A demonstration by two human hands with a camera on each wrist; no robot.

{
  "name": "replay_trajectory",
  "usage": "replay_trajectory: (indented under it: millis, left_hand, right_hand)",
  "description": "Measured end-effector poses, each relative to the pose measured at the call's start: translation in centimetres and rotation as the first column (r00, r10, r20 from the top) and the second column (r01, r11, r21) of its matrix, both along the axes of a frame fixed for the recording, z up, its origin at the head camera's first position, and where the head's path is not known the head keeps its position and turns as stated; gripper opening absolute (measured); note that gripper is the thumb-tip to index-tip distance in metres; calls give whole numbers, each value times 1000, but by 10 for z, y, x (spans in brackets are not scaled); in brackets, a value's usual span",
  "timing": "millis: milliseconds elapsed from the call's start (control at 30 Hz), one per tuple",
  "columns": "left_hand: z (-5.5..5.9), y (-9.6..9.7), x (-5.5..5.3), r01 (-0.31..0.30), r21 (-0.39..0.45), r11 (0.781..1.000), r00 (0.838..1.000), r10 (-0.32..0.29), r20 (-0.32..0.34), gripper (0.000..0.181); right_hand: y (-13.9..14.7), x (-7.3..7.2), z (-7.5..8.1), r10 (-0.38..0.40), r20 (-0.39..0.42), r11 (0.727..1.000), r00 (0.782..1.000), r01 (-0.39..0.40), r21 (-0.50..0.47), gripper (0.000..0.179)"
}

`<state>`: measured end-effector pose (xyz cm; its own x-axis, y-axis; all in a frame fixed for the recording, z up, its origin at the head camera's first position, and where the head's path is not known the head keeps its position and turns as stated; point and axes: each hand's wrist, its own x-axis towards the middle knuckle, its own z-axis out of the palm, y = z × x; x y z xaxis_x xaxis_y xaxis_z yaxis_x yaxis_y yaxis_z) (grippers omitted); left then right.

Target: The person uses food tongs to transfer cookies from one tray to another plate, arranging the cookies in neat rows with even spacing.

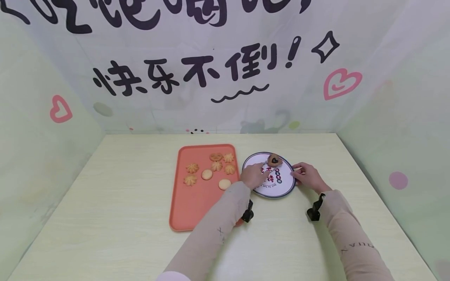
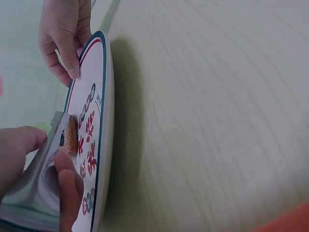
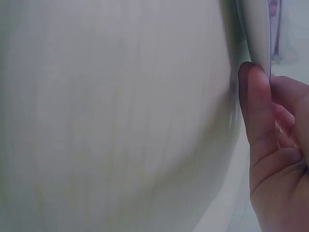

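Note:
In the head view my left hand [image 1: 254, 176] is over the left part of a round white plate [image 1: 285, 186] with a dark blue rim and red characters. It holds metal food tongs [image 2: 34, 186], thumb on one side and fingers on the other in the left wrist view. Between the toothed tips is a brown cookie [image 1: 274, 160] with a dark heart in its middle, at the plate's far side; whether it touches the plate I cannot tell. My right hand [image 1: 310, 177] pinches the plate's right edge between thumb and fingers, also visible in the right wrist view.
Left of the plate lies an orange rectangular tray [image 1: 188, 210] bearing several cookies, among them flower-shaped ones, a pretzel-shaped one [image 1: 216, 157] and two round pale ones. My left forearm crosses its right side. Printed cloth walls border the pale wooden table [image 1: 116, 203] at the back and sides.

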<state>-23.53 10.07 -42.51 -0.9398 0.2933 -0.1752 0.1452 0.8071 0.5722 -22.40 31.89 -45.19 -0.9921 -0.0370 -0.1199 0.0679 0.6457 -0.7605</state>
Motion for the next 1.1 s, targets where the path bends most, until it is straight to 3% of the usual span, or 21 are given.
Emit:
replay_trajectory:
  millis: [233, 533, 900, 1000, 1100]
  left_hand:
    - [-4, -1, 0, 6, 1, 1000, 1000, -6, -2, 46]
    - [-5, -3, -1, 2, 38, 999, 999, -4, 51, 50]
    - [-5, -10, -8, 85, -72, 994, 992, -91, -84, 49]
    - [-3, -15, -10, 100, -79, 992, 991, -106, -79, 48]
    - [-4, -20, -12, 114, -33, 993, 992, -115, -58, 48]
  right_hand:
    - [2, 2, -1, 25, -32, 996, 999, -28, -83, 40]
    - [1, -2, -4, -19, 24, 1000, 1000, 18, 18, 33]
    - [2, -3, -3, -5, 33, 999, 999, 4, 35, 34]
    - [2, -4, -4, -10, 36, 999, 999, 8, 37, 34]
    - [2, -4, -3, -16, 39, 999, 999, 14, 41, 34]
